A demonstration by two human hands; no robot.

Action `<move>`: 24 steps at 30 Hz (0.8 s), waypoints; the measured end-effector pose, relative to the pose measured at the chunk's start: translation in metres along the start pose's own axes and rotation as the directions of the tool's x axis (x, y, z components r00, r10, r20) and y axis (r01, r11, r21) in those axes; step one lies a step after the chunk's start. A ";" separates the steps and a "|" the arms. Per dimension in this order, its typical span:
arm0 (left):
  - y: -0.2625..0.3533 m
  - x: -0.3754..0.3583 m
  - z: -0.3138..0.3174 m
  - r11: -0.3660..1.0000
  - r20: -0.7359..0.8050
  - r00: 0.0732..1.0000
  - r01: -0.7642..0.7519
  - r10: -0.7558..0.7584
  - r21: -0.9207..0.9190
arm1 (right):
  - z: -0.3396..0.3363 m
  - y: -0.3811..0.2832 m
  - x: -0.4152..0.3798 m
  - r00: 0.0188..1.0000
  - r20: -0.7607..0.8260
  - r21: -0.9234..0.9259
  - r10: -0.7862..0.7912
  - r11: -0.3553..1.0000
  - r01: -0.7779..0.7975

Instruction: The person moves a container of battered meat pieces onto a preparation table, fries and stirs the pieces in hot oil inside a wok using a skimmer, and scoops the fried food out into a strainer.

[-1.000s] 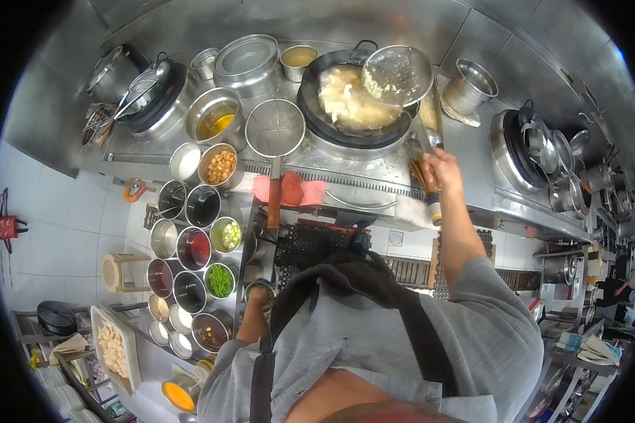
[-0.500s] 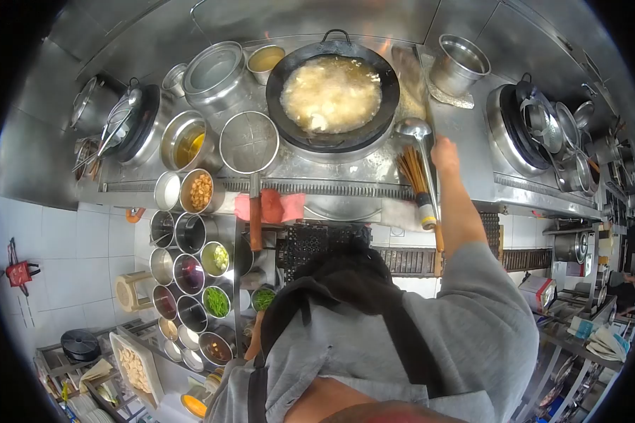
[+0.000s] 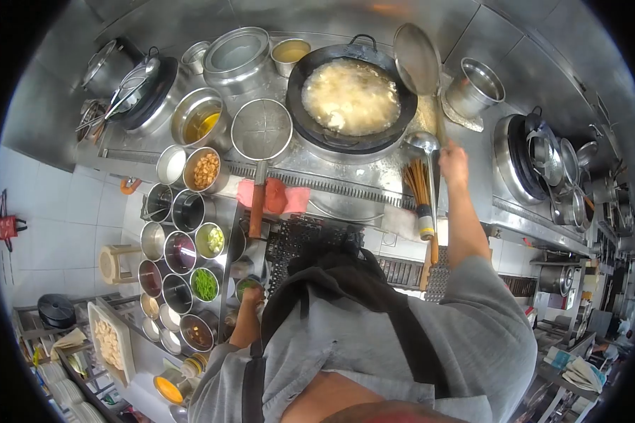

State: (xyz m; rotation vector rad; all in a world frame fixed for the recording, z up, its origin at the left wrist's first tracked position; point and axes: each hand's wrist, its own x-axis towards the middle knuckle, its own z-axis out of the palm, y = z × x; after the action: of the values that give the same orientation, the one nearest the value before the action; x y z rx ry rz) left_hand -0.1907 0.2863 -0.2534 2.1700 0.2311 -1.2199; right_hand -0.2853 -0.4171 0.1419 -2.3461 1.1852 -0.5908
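Observation:
My right hand (image 3: 454,163) is closed around the handle of a long-handled skimmer (image 3: 416,60). The skimmer's round, fine-meshed head is raised at the right rim of a black wok (image 3: 351,96) filled with pale, foaming liquid. Close to that hand lie a steel ladle (image 3: 423,142) and a bundle of thin sticks (image 3: 417,185) bound at the handle. Down at my left side, my left hand (image 3: 251,297) is closed at the rim of a small metal pot of chopped greens (image 3: 245,285), partly hidden by the hand and the dark apron.
A wire strainer (image 3: 262,130) with a wooden handle rests left of the wok. Pink and red cloths (image 3: 275,197) lie on the counter edge. Several metal pots of ingredients, including browned pieces (image 3: 206,171), stand at the left. A steel pot (image 3: 475,87) stands at the right.
The skimmer has come up, its round head now facing the camera beside the wok. The view has shifted, and more of my left hand shows by the greens pot.

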 end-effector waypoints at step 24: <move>-0.081 -0.047 -0.019 0.955 0.120 0.977 0.197 -0.174 -0.220 | 0.032 -0.127 -0.066 0.933 0.356 0.526 0.045 0.816 -0.239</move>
State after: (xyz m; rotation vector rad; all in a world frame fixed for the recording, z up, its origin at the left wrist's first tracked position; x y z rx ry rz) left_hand -0.2387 0.3687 -0.2437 1.9150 0.5187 -1.3297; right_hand -0.2228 -0.2888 0.1755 -1.7428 0.8712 -0.4007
